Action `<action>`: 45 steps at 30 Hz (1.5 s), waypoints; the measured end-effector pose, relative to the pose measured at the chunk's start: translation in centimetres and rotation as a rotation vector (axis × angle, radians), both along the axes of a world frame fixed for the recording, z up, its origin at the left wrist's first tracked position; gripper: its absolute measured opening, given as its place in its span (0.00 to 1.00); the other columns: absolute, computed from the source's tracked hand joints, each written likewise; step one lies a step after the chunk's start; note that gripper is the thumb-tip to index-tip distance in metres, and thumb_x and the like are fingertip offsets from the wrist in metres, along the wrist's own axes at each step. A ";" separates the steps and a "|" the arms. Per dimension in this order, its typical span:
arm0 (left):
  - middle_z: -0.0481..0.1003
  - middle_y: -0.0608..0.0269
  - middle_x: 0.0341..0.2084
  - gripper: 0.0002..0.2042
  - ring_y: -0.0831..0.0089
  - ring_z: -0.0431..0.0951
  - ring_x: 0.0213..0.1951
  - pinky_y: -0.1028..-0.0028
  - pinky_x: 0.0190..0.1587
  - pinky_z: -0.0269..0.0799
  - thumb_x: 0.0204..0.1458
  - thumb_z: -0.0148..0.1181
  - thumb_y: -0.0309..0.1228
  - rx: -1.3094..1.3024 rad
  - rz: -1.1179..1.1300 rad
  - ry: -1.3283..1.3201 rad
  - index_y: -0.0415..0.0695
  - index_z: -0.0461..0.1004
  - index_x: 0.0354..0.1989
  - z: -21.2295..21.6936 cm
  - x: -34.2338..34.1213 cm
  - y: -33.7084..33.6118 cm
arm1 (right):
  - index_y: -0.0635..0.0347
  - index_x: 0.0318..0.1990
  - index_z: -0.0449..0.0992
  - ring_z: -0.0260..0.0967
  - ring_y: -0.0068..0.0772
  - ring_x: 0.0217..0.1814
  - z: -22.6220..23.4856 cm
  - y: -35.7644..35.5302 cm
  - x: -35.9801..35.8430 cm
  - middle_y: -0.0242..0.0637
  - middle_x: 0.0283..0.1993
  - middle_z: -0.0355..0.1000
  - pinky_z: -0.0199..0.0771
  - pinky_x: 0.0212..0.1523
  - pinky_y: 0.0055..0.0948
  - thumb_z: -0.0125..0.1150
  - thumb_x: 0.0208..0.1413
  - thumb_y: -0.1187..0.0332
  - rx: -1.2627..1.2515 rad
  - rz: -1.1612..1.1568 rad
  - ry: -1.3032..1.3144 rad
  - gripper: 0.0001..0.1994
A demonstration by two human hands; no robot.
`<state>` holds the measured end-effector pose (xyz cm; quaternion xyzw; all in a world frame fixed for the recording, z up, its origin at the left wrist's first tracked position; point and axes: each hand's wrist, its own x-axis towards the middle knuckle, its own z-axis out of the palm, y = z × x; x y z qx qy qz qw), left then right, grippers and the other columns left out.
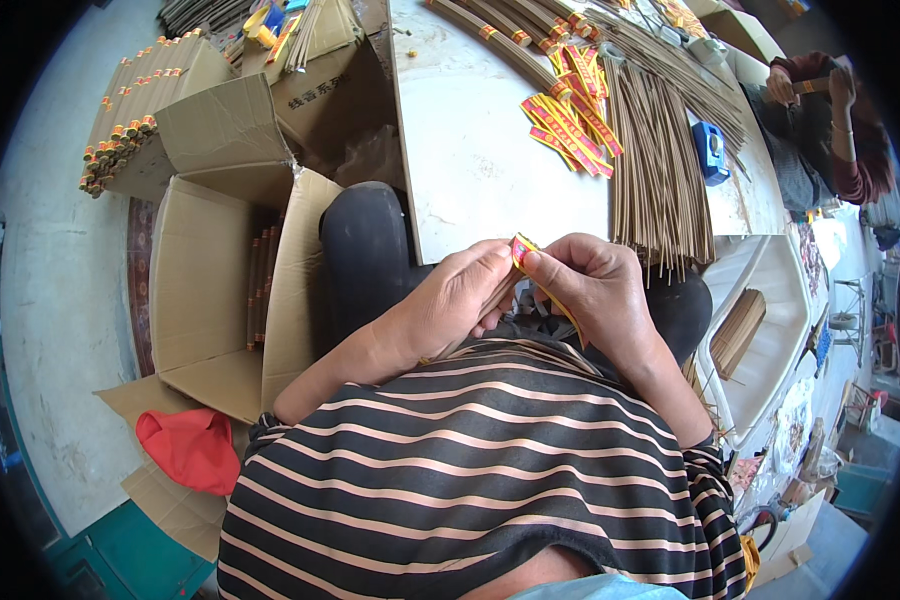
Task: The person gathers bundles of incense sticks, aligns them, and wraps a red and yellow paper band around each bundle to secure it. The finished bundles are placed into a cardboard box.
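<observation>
Close to my body, my left hand [440, 298] is closed round a bundle of brown incense sticks [501, 291]. A red and yellow paper label [520, 247] wraps the bundle's upper end. Thumb and fingers of my right hand [602, 292] pinch that label, and a yellow strip of it trails below them. Most of the bundle is hidden by my hands. On the white table ahead lies a pile of loose flat labels [570, 125]. Beside it, many loose incense sticks [655, 160] reach over the near edge.
An open cardboard box [205, 270] with bundles inside stands at left, near a red cloth [188, 450]. Stacked bundles [135, 110] sit beyond. A blue tape dispenser [710, 153] is on the table. At right are a white tub [775, 350] and another person [840, 130].
</observation>
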<state>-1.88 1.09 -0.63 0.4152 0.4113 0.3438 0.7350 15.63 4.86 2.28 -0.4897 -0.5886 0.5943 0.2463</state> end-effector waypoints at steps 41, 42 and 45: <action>0.65 0.67 0.19 0.21 0.85 0.62 0.18 0.87 0.20 0.59 0.62 0.34 0.46 -0.016 0.027 0.050 0.40 0.65 0.37 0.8 0.9 0.0 | 0.66 0.29 0.73 0.64 0.15 0.22 -0.4 0.2 1.0 0.29 0.22 0.69 0.65 0.22 0.13 0.62 0.51 0.67 -0.053 0.020 0.051 0.10; 0.65 0.68 0.19 0.21 0.85 0.62 0.18 0.87 0.20 0.59 0.62 0.34 0.46 -0.015 0.032 0.058 0.40 0.65 0.37 0.8 0.9 0.0 | 0.66 0.29 0.73 0.64 0.15 0.22 -0.3 0.2 1.0 0.29 0.22 0.69 0.65 0.22 0.13 0.62 0.51 0.66 -0.064 0.017 0.064 0.10; 0.65 0.68 0.19 0.21 0.86 0.62 0.18 0.88 0.19 0.59 0.62 0.34 0.46 -0.017 0.041 0.056 0.39 0.65 0.37 0.9 1.1 -0.1 | 0.65 0.28 0.73 0.65 0.15 0.22 -0.4 0.0 1.0 0.30 0.22 0.69 0.65 0.22 0.14 0.62 0.51 0.66 -0.104 -0.005 0.077 0.10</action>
